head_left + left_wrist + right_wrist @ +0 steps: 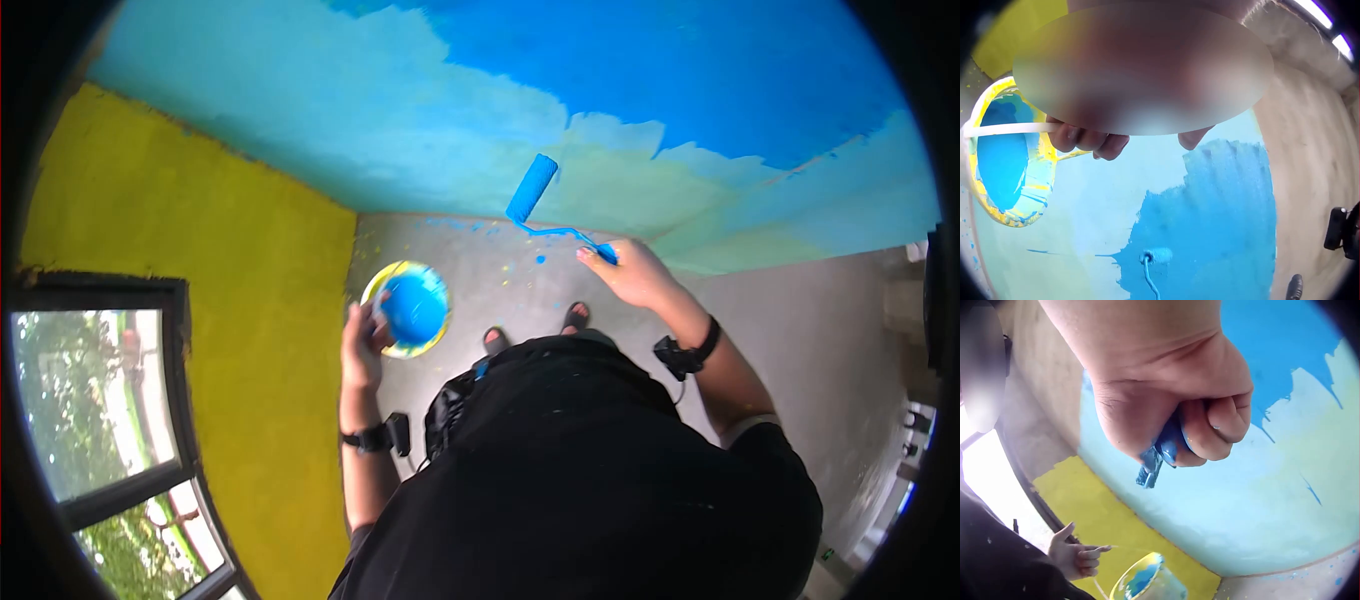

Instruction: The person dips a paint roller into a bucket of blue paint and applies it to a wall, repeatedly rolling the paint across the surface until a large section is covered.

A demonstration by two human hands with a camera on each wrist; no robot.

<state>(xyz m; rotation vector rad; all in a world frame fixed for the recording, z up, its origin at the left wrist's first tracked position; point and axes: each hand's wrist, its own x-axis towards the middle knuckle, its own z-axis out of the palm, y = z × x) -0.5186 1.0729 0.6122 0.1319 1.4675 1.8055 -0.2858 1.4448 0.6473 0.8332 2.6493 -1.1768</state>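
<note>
My left hand holds a paint bucket by its white handle, with the fingers curled around it. The bucket's rim is smeared yellow, and bright blue paint fills part of the inside. Out in front, my right hand grips the blue-stained handle of a paint roller. Blue paint coats the roller's sleeve, which overlaps the lower wall in the head view. A blurred patch covers much of the left hand in the left wrist view.
Ahead, the wall is pale blue-green with a bright blue painted area. A yellow wall with a dark-framed window stands at the left. Paint spots dot the grey floor around the person's sandalled feet.
</note>
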